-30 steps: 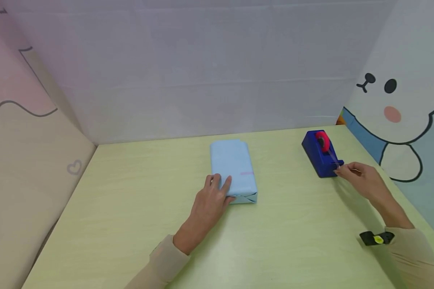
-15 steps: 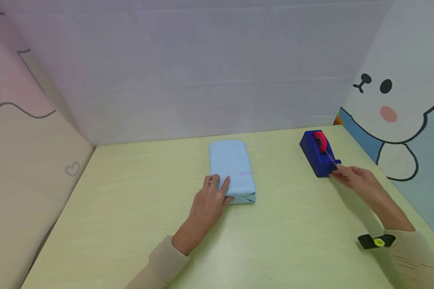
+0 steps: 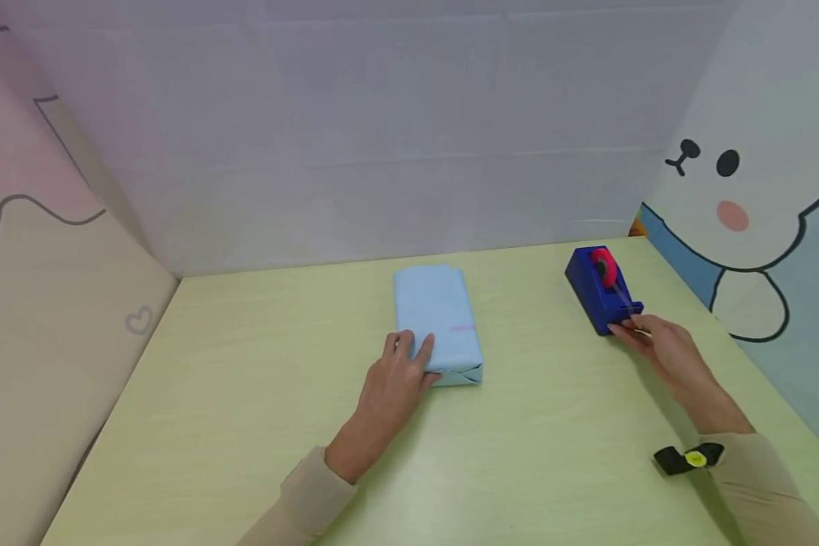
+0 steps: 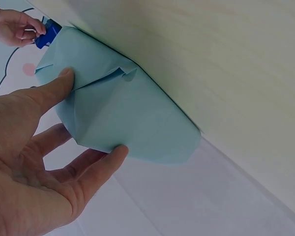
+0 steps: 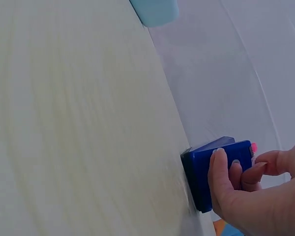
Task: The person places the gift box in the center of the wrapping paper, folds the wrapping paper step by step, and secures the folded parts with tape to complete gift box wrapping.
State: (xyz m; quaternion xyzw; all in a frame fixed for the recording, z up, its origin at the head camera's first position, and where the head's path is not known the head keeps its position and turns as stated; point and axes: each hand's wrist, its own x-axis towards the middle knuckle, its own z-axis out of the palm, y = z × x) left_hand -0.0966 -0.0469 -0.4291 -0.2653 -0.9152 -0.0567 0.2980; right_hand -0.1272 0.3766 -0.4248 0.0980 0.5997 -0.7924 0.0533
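Note:
A flat box wrapped in light blue paper (image 3: 437, 303) lies on the table, its near end folded, with a faint pink mark on top. My left hand (image 3: 392, 390) holds its near left corner, thumb at the folded end and fingers along the side and top. To the right stands a blue tape dispenser (image 3: 590, 299) carrying a red-cored tape roll (image 3: 606, 267). At its cutter, my right hand (image 3: 676, 360) pinches the tape end between thumb and index finger. In the right wrist view, other fingers (image 5: 219, 169) of that hand rest against the dispenser's blue front.
The pale wooden table (image 3: 246, 379) ends at a light grey backdrop (image 3: 382, 152). A panel with a cartoon animal (image 3: 737, 220) borders it on the right, close to the dispenser. A black strap with a yellow button (image 3: 689, 459) sits at the right cuff.
My right hand has shifted slightly left and down at the cutter, its other fingers reaching onto the dispenser's front. The left hand and wrapped box have stayed in place.

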